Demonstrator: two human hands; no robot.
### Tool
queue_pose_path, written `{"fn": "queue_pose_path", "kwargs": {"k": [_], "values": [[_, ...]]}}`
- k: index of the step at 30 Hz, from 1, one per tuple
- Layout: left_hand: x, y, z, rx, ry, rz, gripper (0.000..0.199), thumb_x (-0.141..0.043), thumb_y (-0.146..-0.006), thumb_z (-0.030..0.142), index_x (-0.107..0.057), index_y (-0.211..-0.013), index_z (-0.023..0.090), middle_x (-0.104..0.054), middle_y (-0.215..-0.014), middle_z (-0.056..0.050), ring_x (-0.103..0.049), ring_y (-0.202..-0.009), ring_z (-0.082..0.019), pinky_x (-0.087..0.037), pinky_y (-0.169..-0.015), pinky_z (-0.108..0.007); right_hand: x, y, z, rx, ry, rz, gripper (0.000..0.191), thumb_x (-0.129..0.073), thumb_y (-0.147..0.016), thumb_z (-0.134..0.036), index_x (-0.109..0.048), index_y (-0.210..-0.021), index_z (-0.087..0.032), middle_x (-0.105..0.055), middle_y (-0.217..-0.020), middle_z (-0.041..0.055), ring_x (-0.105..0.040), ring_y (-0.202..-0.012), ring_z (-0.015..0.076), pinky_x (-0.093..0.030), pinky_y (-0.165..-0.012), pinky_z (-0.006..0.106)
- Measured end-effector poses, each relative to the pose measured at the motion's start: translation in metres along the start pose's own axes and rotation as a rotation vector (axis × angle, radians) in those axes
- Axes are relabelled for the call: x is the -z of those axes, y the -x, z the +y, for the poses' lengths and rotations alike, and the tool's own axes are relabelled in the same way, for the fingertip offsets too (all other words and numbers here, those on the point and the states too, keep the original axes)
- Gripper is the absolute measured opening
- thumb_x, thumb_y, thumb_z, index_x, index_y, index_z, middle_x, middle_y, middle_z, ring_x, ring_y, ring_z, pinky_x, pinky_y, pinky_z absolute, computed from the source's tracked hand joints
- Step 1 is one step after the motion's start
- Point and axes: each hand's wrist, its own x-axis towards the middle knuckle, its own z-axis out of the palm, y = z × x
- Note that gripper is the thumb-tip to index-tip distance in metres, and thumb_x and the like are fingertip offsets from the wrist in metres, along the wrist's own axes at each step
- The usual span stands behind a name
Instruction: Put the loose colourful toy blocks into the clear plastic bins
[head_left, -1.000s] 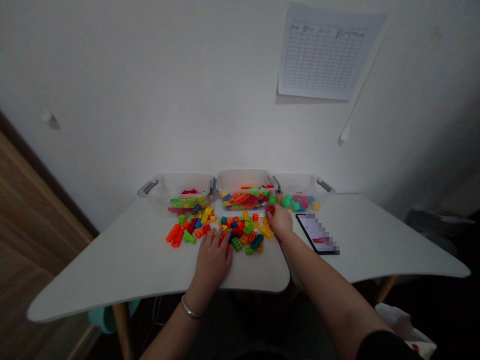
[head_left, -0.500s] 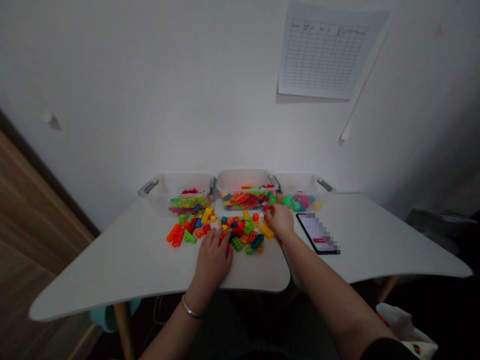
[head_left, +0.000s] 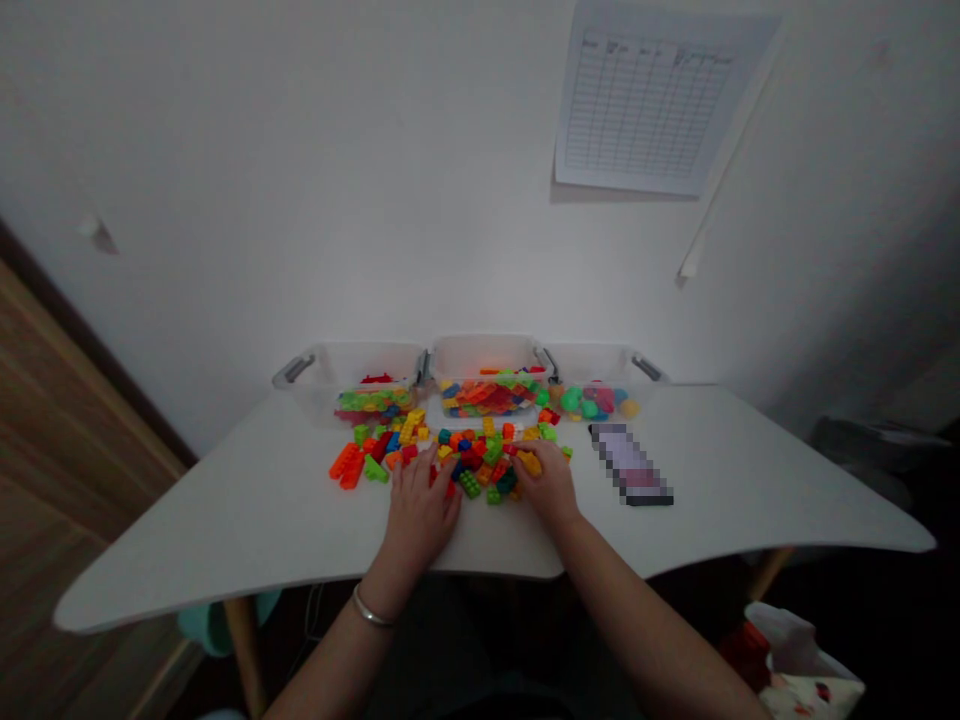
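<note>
Colourful plastic toy bricks (head_left: 469,485) lie in a loose pile on the white table (head_left: 247,510). My left hand (head_left: 421,508) rests palm down at the pile's near left edge, its fingers spread over some red and orange pieces. At the right side of the pile, my right hand (head_left: 549,483) has its thumb and fingers curled in on a toy brick. A yellow brick (head_left: 529,463) shows between the thumb and index finger, and a small red piece is at the fingertips; which one is gripped is hard to make out.
Behind the pile stand three clear bins: the left bin (head_left: 315,400) and middle bin (head_left: 487,350) hold bricks, the right bin (head_left: 600,362) holds rounded coloured pieces. A phone (head_left: 630,465) lies to the right. A printed sheet (head_left: 645,110) hangs on the wall.
My right hand has come back from the pile's far right edge, nearer to me and slightly left. Red and green bricks there are now uncovered. My left hand stays about where it was.
</note>
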Motion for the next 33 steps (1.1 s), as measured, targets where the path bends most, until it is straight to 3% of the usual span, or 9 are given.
{"fn": "queue_pose_path", "kwargs": {"k": [3, 6, 10, 18, 24, 29, 33], "values": [[0.001, -0.002, -0.001, -0.023, 0.086, 0.003, 0.04, -0.054, -0.086, 0.029, -0.063, -0.124, 0.024, -0.054, -0.14, -0.015, -0.049, -0.129, -0.035, -0.029, -0.111, -0.062, -0.001, -0.002, -0.001, 0.014, 0.038, -0.033, 0.011, -0.06, -0.086, -0.024, -0.069, -0.092, -0.021, -0.071, -0.093, 0.0067, -0.063, -0.092, 0.0227, -0.049, -0.088, 0.037], [-0.001, -0.011, 0.002, 0.014, 0.238, 0.001, 0.035, -0.055, -0.085, 0.026, -0.066, -0.118, 0.024, -0.059, -0.135, -0.012, -0.052, -0.125, -0.032, -0.035, -0.108, -0.058, -0.004, -0.004, -0.006, 0.074, 0.064, -0.094, 0.01, -0.062, -0.084, -0.021, -0.069, -0.091, -0.021, -0.071, -0.09, 0.0062, -0.063, -0.091, 0.0227, -0.049, -0.085, 0.037], [0.001, -0.03, 0.016, 0.062, 0.487, -0.09, 0.026, -0.053, -0.088, 0.029, -0.069, -0.108, 0.023, -0.073, -0.106, -0.006, -0.063, -0.103, -0.024, -0.045, -0.098, -0.046, -0.004, -0.002, -0.013, 0.17, 0.065, -0.142, 0.012, -0.062, -0.084, -0.017, -0.069, -0.093, -0.022, -0.071, -0.09, 0.0052, -0.063, -0.09, 0.0223, -0.049, -0.083, 0.036], [0.007, -0.048, 0.044, 0.102, 0.625, -0.155, 0.022, -0.059, -0.085, 0.03, -0.072, -0.099, 0.02, -0.074, -0.092, -0.005, -0.064, -0.093, -0.022, -0.048, -0.088, -0.038, -0.001, -0.002, -0.009, 0.325, 0.049, -0.019, 0.01, -0.057, -0.089, -0.019, -0.067, -0.088, -0.022, -0.071, -0.087, 0.005, -0.062, -0.086, 0.0211, -0.049, -0.081, 0.036], [-0.001, -0.048, 0.033, 0.192, 0.692, -0.096, 0.024, -0.067, -0.077, 0.032, -0.072, -0.097, 0.021, -0.074, -0.09, -0.005, -0.064, -0.088, -0.022, -0.049, -0.086, -0.039, -0.001, -0.001, -0.012, 0.355, 0.067, -0.038, 0.012, -0.056, -0.09, -0.018, -0.067, -0.093, -0.022, -0.07, -0.09, 0.0054, -0.061, -0.089, 0.0213, -0.049, -0.083, 0.036], [0.003, -0.057, 0.019, 0.367, 1.052, -0.11, 0.028, -0.064, -0.076, 0.043, -0.07, -0.09, 0.019, -0.074, -0.086, -0.006, -0.068, -0.081, -0.021, -0.054, -0.078, -0.036, 0.0, 0.0, -0.014, 0.275, 0.058, -0.106, 0.021, -0.054, -0.087, -0.015, -0.065, -0.104, -0.021, -0.07, -0.098, 0.0076, -0.061, -0.096, 0.0231, -0.049, -0.088, 0.038], [0.013, -0.068, 0.002, 0.496, 1.198, 0.006, 0.039, -0.07, -0.069, 0.051, -0.068, -0.089, 0.017, -0.073, -0.085, -0.006, -0.069, -0.082, -0.022, -0.055, -0.078, -0.035, -0.001, 0.0, -0.012, 0.238, 0.034, -0.122, 0.022, -0.052, -0.086, -0.015, -0.064, -0.103, -0.021, -0.069, -0.098, 0.0078, -0.06, -0.096, 0.0239, -0.049, -0.087, 0.039]]}}
